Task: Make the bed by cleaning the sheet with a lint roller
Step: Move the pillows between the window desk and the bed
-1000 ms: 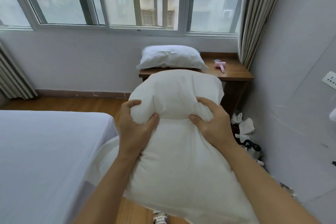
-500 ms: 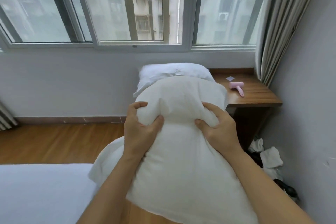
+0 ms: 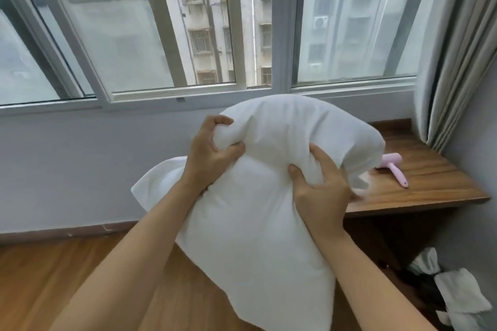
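Pillow (image 3: 258, 223) raised: your left hand (image 3: 208, 158) and right hand (image 3: 320, 191) are gripping bunched fabric. Pink lint roller (image 3: 392, 168) is lying on the wooden desk (image 3: 430, 183). No legible writing.

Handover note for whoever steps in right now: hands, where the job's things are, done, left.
Left hand and right hand: both grip the white pillow, held up in front of the window.
Pink lint roller: lying untouched on the wooden side table, just right of the pillow.
A second pillow shows behind the held one, mostly hidden.
Bed and sheet: out of view.
Done: no rolling visible.
Left: probably set the pillow down, pick up the roller, clean the sheet.
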`<action>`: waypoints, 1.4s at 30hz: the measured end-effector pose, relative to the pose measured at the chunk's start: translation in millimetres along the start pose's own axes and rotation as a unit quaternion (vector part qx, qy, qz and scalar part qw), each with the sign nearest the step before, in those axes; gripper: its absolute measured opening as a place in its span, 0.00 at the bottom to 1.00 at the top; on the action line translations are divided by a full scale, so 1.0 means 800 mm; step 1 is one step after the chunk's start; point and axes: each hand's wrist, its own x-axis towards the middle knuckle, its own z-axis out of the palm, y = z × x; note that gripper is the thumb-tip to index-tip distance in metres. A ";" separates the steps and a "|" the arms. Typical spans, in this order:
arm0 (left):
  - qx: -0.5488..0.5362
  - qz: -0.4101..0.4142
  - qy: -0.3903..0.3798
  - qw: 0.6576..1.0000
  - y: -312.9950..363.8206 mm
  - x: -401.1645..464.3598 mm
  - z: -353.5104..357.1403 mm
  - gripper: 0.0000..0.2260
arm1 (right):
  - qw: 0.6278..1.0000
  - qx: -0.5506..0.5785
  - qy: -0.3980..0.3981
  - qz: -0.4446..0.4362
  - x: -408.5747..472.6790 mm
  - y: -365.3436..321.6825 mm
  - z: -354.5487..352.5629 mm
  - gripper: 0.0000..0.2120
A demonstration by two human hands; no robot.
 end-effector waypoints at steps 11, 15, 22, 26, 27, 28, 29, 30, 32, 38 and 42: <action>0.048 0.048 -0.127 0.990 -0.124 0.354 0.032 0.22 | 0.988 -0.074 0.129 -0.026 0.164 0.063 0.254 0.23; 0.117 0.060 -0.194 0.972 -0.206 0.459 0.062 0.23 | 0.986 -0.110 0.102 0.066 0.199 0.111 0.345 0.25; 0.313 -0.077 -0.336 0.885 -0.441 0.533 0.114 0.28 | 0.924 -0.187 -0.214 0.258 0.188 0.162 0.450 0.35; 0.260 -0.040 -0.269 0.927 -0.467 0.544 0.121 0.20 | 0.942 -0.187 -0.172 0.222 0.215 0.149 0.471 0.29; 0.237 -0.015 -0.250 0.939 -0.459 0.549 0.124 0.19 | 0.954 -0.180 -0.138 0.197 0.222 0.142 0.470 0.26; 0.207 0.005 -0.232 0.951 -0.451 0.556 0.128 0.18 | 0.965 -0.169 -0.101 0.173 0.227 0.138 0.468 0.24; 0.176 0.018 -0.212 0.961 -0.441 0.561 0.132 0.18 | 0.973 -0.155 -0.067 0.157 0.229 0.134 0.464 0.22; 0.150 0.030 -0.191 0.970 -0.432 0.565 0.136 0.18 | 0.977 -0.146 -0.041 0.153 0.230 0.131 0.461 0.21; 0.133 0.052 -0.183 0.973 -0.431 0.568 0.144 0.18 | 0.970 -0.151 -0.043 0.187 0.226 0.132 0.459 0.21; 0.330 0.020 -0.367 0.869 -0.432 0.566 0.151 0.15 | 0.860 -0.286 -0.326 0.269 0.248 0.143 0.430 0.26; 0.264 0.022 -0.253 0.931 -0.386 0.549 0.140 0.14 | 0.903 -0.358 -0.198 0.133 0.307 0.144 0.397 0.19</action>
